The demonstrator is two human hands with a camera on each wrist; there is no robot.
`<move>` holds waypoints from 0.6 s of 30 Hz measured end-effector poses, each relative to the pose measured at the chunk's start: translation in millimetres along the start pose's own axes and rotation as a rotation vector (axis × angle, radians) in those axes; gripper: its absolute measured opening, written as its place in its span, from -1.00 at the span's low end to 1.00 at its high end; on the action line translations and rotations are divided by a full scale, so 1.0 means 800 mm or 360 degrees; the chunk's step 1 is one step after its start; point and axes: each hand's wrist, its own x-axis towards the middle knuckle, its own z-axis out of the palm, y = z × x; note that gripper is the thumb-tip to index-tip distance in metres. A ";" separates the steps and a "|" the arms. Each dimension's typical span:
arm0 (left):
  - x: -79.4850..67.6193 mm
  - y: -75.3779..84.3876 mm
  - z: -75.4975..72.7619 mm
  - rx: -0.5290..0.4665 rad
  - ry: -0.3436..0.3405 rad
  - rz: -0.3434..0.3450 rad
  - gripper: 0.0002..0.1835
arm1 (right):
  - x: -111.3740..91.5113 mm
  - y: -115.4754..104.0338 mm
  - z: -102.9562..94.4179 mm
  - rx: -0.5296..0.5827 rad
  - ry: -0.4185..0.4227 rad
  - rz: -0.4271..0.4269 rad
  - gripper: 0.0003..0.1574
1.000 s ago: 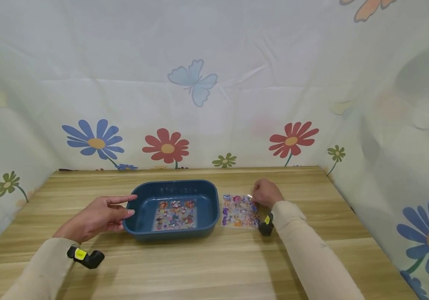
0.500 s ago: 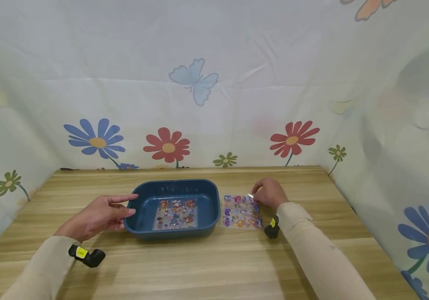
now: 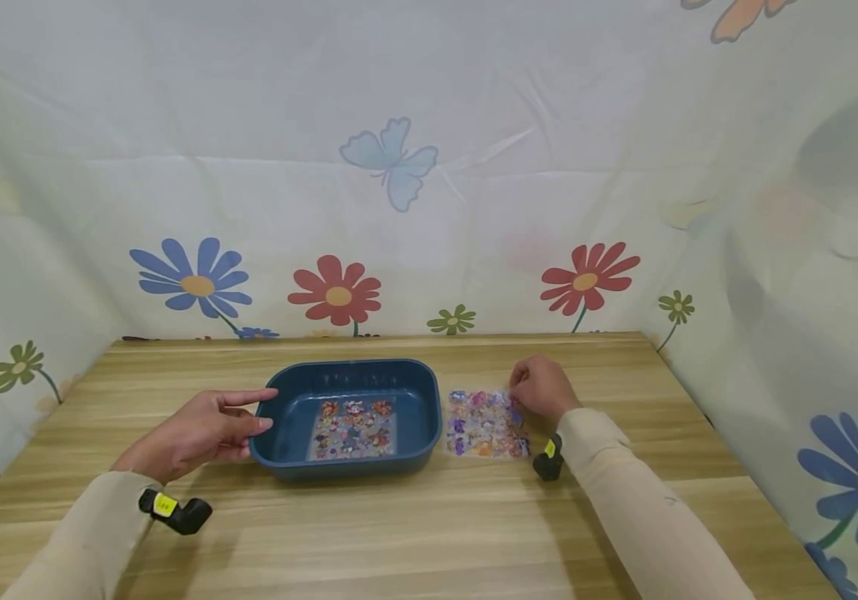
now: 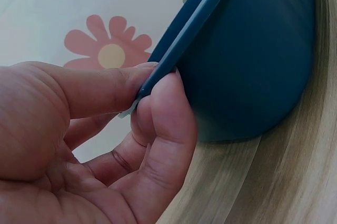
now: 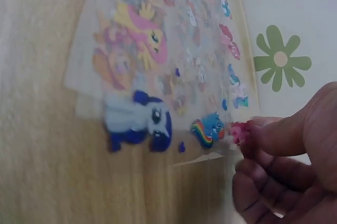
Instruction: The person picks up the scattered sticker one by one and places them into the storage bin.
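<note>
My left hand (image 3: 192, 429) pinches the left rim of a dark blue plastic basin (image 3: 350, 470), with the thumb over the edge and curled fingers under it in the left wrist view. Inside the basin lies a clear sheet of colourful cartoon stickers (image 3: 354, 432). Right of the basin are transparent sticker sheets (image 3: 483, 427), overlapping and slightly out of line. With thumb and fingers, my right hand (image 3: 545, 388) pinches their far right corner, beside a small pink sticker (image 5: 240, 132). Pony figures, including a white and blue pony sticker (image 5: 139, 121), show in the right wrist view.
The wooden table (image 3: 399, 542) carries the basin and sheets. Behind it hangs a pale cloth (image 3: 474, 217) printed with flowers and butterflies, which also closes off both sides. Each sleeve bears a black wrist camera, such as the left wrist camera (image 3: 176, 511).
My right hand has shifted slightly right, and the sticker sheets beside the basin spread a little further right with it. A bright glint at its fingertips has gone. The left hand keeps its hold.
</note>
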 end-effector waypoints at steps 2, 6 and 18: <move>0.000 0.000 0.000 0.0002 0.0003 -0.0003 -0.15 | 0.001 0.000 0.000 0.0025 0.0001 0.0012 -0.91; 0.000 0.000 0.000 0.0008 0.0008 -0.0008 -0.15 | 0.002 0.001 0.003 0.0046 0.0032 0.0011 -0.87; 0.001 0.001 0.000 -0.0001 0.0018 -0.0009 -0.15 | 0.005 0.009 0.007 0.0130 0.0029 -0.0026 -0.80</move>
